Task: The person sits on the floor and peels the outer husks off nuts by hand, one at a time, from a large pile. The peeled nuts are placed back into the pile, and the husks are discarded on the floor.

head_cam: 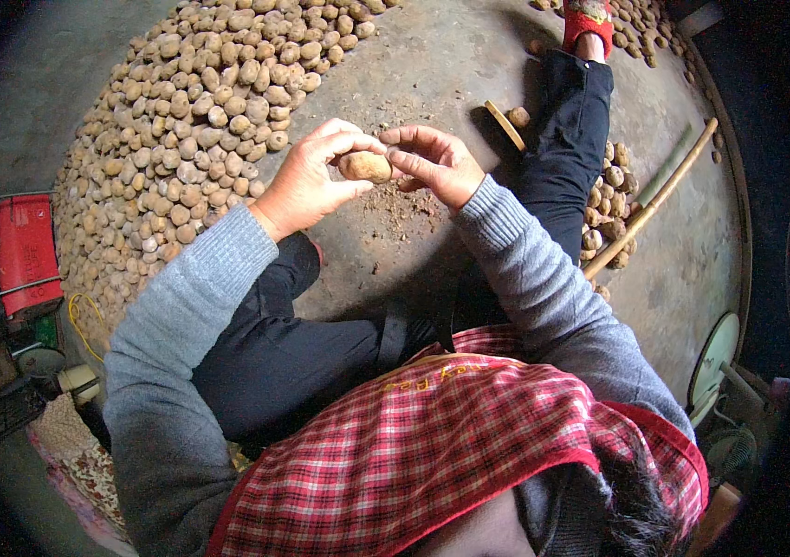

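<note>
My left hand grips a tan potato between thumb and fingers, a little above the floor in the picture's middle. From the other side, the thumb and fingertips of my right hand close on the potato's right end, which they partly cover. Crumbs of dirt and plant scraps lie scattered on the concrete floor below both hands. A large heap of potatoes spreads out beyond my left hand.
A smaller potato group lies right of my outstretched leg, with a wooden pole across it. A short wooden piece and a single potato sit near the knee. A red bag stands far left, an electric fan lower right.
</note>
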A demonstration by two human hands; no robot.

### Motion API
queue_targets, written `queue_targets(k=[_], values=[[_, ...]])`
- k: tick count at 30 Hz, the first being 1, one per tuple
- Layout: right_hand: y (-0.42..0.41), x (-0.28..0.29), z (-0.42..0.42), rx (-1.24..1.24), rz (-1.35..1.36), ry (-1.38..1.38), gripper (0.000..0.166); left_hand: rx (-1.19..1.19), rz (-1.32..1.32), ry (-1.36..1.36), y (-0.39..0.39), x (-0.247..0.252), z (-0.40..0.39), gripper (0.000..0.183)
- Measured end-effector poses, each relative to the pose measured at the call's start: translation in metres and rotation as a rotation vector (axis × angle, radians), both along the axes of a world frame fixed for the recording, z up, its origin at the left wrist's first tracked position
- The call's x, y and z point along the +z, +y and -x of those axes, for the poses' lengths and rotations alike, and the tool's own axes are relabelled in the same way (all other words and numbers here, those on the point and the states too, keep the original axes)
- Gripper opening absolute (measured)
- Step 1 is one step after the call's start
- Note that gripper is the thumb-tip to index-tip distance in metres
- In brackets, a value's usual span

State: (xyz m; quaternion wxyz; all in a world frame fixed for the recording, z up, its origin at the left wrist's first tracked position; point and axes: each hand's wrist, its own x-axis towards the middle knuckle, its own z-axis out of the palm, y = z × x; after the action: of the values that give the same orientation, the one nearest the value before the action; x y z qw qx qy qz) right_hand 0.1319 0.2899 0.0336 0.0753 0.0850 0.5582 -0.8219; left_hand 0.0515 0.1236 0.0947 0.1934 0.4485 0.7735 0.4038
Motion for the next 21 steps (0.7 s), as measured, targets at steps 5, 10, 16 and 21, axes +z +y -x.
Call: queue_targets(k=[5, 10, 16, 21], values=[[-0.003, 0.000, -0.005, 0.081, 0.192, -0.009, 0.029, 0.065, -0.013, -0.162, 0.001, -0.004, -0.002, 0.045], [-0.004, -0.010, -0.003, 0.001, 0.250, 0.088, 0.026, 0.077, 0.003, -0.358, -0.003, -0.010, 0.004, 0.044], [-0.011, -0.011, -0.004, -0.112, 0.109, 0.232, 0.029, 0.111, -0.066, -0.629, -0.001, -0.009, 0.001, 0.038], [-0.013, -0.008, -0.004, -0.149, -0.105, 0.243, 0.042, 0.091, 0.003, -0.463, -0.002, -0.016, 0.005, 0.041]])
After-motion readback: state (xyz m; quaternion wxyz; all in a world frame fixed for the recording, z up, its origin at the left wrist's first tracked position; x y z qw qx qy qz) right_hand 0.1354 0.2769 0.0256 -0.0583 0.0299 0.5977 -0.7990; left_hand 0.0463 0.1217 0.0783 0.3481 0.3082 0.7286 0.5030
